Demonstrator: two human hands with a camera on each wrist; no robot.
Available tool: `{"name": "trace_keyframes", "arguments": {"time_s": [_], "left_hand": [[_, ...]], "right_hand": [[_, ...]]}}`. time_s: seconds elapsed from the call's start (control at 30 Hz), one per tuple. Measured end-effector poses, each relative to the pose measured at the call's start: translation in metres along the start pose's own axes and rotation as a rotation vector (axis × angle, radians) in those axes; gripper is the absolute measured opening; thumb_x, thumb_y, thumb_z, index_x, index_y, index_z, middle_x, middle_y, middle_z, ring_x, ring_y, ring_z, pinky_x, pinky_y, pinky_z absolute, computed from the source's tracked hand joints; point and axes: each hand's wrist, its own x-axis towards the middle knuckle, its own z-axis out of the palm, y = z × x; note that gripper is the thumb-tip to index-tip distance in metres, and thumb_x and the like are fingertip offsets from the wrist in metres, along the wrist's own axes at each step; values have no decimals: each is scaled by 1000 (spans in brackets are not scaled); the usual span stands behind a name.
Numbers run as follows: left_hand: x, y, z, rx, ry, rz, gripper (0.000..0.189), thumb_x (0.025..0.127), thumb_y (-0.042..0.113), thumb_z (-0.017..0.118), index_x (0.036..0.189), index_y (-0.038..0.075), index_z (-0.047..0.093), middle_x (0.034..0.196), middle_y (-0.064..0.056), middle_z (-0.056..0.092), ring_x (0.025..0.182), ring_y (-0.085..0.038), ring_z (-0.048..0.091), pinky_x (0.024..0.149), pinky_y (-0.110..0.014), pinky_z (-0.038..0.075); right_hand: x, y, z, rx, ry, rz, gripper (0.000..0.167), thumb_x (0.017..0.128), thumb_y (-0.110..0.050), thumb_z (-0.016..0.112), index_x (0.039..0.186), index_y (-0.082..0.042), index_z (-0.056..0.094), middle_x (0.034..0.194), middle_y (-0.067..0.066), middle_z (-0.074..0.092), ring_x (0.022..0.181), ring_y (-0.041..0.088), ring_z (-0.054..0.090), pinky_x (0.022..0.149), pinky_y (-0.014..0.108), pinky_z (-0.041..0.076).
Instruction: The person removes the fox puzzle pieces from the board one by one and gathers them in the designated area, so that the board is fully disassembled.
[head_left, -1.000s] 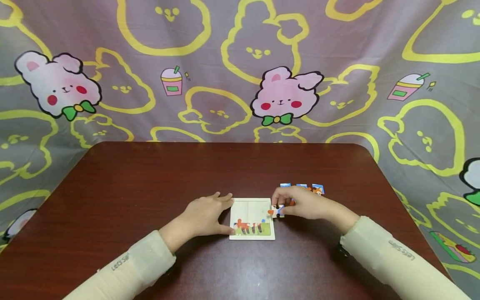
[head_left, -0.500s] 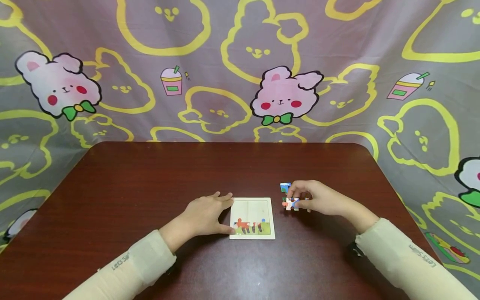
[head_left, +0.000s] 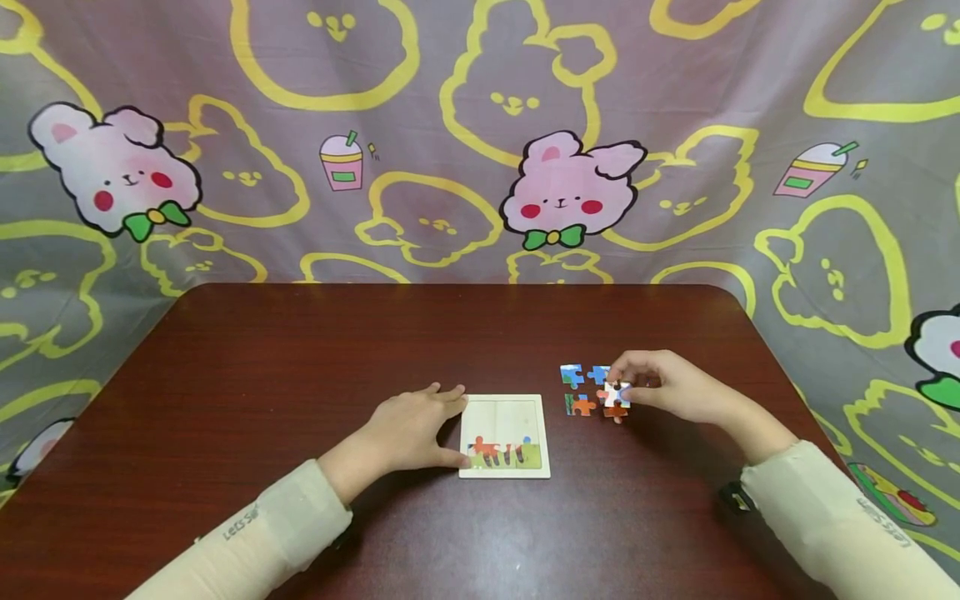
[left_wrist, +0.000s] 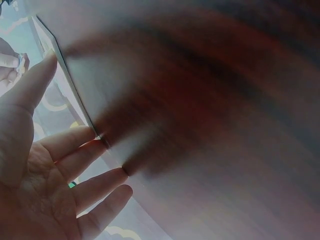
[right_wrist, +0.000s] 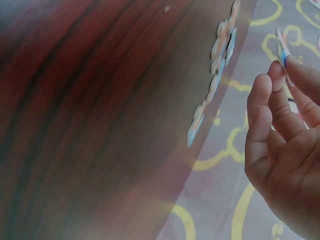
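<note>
My left hand lies at the left side of a small square puzzle tray, thumb and fingertips touching its rim with straight, spread fingers. Along the tray's bottom, joined jigsaw pieces show striped legs on green; bare pale board shows above them. Thumb and fingertips of my right hand pinch a white, blue and orange jigsaw piece, raised over the loose pieces. In the right wrist view the pinched piece is seen nearly edge-on, apart from the tabletop.
Several loose jigsaw pieces, blue, green and orange, lie right of the tray, some hidden behind the right hand. The dark red wooden table reaches back to a patterned curtain.
My right hand has moved right and back, away from the tray's edge, carrying the piece over the loose pieces and uncovering those nearer the tray. The left hand and tray have stayed put.
</note>
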Motion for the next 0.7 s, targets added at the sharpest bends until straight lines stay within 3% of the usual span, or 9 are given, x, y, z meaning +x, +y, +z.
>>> {"name": "trace_keyframes", "arguments": {"time_s": [0.33,0.7], "left_hand": [[0,0,1,0,-1,0,82,75,63,76,142,20,57,153,-3,48,140,-34,47,102,-56,47],[-1,0,1,-10,4,3,81,75,62,77,142,19,57,153,-4,49,139,-35,47,99,-57,49]], "right_hand": [[-13,16,-9,5,37,31,17,90,-3,69,105,-11,67,80,0,63,70,7,54,60,25,43],[-20,29,-13,-16,-1,87,15,91,-4,69,105,-8,68,82,0,67,74,5,58,65,24,46]]}}
